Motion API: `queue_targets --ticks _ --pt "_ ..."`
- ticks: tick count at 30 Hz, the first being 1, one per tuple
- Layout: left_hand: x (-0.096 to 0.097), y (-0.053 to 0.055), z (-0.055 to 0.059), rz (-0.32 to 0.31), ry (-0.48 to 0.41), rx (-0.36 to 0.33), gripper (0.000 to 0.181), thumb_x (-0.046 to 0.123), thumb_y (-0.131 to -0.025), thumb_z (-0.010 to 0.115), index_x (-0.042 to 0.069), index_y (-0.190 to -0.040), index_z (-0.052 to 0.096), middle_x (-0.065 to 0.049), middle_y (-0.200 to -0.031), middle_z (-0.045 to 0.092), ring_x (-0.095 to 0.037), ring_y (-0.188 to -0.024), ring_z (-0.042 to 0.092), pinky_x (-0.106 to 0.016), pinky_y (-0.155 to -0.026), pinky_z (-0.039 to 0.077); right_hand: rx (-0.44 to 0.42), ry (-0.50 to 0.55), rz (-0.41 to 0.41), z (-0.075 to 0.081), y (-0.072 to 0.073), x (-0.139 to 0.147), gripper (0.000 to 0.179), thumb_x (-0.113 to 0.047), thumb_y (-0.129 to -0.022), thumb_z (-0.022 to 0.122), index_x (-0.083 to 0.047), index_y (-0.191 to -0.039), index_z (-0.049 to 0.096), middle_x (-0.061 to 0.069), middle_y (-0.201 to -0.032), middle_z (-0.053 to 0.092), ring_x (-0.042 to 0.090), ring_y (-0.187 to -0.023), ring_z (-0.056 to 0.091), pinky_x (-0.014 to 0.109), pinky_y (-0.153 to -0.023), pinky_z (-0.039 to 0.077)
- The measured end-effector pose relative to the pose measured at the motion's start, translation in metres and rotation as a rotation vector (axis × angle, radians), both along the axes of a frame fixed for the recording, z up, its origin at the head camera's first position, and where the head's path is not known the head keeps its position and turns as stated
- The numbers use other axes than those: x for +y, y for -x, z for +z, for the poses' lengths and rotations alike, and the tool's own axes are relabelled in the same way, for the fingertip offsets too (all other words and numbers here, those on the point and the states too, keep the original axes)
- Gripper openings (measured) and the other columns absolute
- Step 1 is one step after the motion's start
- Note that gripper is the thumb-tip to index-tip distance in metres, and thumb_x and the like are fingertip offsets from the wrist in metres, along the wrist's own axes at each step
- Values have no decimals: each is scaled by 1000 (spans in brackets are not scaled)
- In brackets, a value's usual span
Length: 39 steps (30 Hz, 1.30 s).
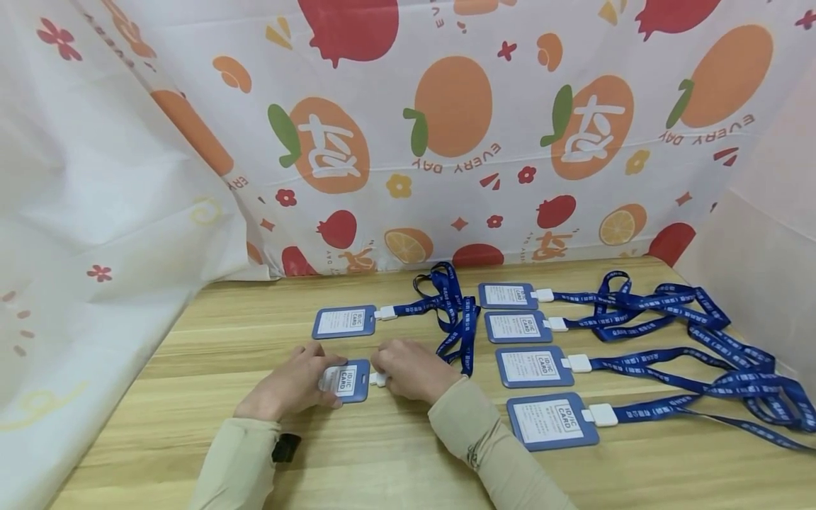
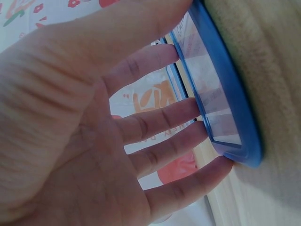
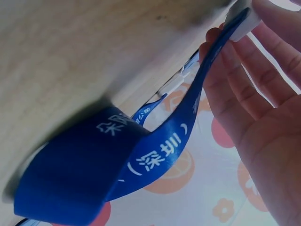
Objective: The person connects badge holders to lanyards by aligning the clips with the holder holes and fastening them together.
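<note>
A blue-framed ID card holder (image 1: 360, 382) lies on the wooden table in front of me. My left hand (image 1: 290, 382) holds it across its left part, thumb on the near edge and fingers along the far one. The left wrist view shows those fingertips against the blue frame (image 2: 244, 125). Just right of the holder, my right hand (image 1: 414, 368) pinches the white clip (image 1: 377, 380) of its lanyard. From the clip (image 3: 241, 21) in the right wrist view runs the dark blue lanyard (image 3: 162, 155) with white lettering, twisting down to the table. The right hand covers part of it in the head view.
Another card holder (image 1: 345, 322) lies beyond the left hand, its lanyard (image 1: 452, 304) bunched to the right. Several more holders (image 1: 553, 421) form a column at the right, their lanyards (image 1: 733, 382) tangled toward the table's right side. A fruit-printed cloth (image 1: 382, 212) hangs behind the table.
</note>
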State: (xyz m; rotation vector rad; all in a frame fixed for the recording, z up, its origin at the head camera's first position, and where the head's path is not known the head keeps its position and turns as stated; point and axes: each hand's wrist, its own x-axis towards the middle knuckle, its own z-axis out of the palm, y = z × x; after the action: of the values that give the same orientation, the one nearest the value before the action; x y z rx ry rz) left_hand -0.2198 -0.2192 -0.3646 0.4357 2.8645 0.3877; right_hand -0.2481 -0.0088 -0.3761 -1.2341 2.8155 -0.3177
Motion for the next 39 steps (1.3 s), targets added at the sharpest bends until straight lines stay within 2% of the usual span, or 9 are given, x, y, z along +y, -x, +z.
queue_targets --ticks 12,20,27,33,39 --pt "-1 0 -1 8 5 0 62 22 -76 90 8 -132 67 -13 -112 55 -29 -99 48 -49 -87 50 -10 -3 6 -1 0 -2 15 -5 -92 75 -11 -105 77 -1 -96 69 7 -82 59 18 -78 51" --pt "3 -3 -3 -5 -6 9 62 23 -75 91 8 -130 68 -10 -109 54 -27 -97 48 -47 -85 50 -22 -25 8 -2 0 3 22 -3 -90 77 -13 -110 77 -1 -102 72 7 -88 63 19 -85 52" --pt "1 -3 -2 -14 -1 24 63 23 -74 91 8 -131 68 -9 -107 54 -26 -96 48 -46 -84 50 -7 2 45 -1 2 1 19 -5 -91 76 -12 -108 78 -2 -99 72 6 -86 63 18 -83 51" --pt "1 -3 -2 -15 -9 17 63 22 -74 90 8 -131 68 -8 -106 54 -25 -96 47 -45 -84 50 -18 -8 43 -1 1 -3 19 -3 -91 75 -11 -108 78 -1 -97 72 5 -81 60 17 -79 51" --pt "0 -2 0 -10 -10 12 63 22 -74 90 7 -131 68 -8 -106 54 -25 -96 47 -44 -84 50 -14 -10 40 -2 3 -5 20 -3 -91 75 -11 -109 78 0 -98 72 6 -85 63 17 -81 51"
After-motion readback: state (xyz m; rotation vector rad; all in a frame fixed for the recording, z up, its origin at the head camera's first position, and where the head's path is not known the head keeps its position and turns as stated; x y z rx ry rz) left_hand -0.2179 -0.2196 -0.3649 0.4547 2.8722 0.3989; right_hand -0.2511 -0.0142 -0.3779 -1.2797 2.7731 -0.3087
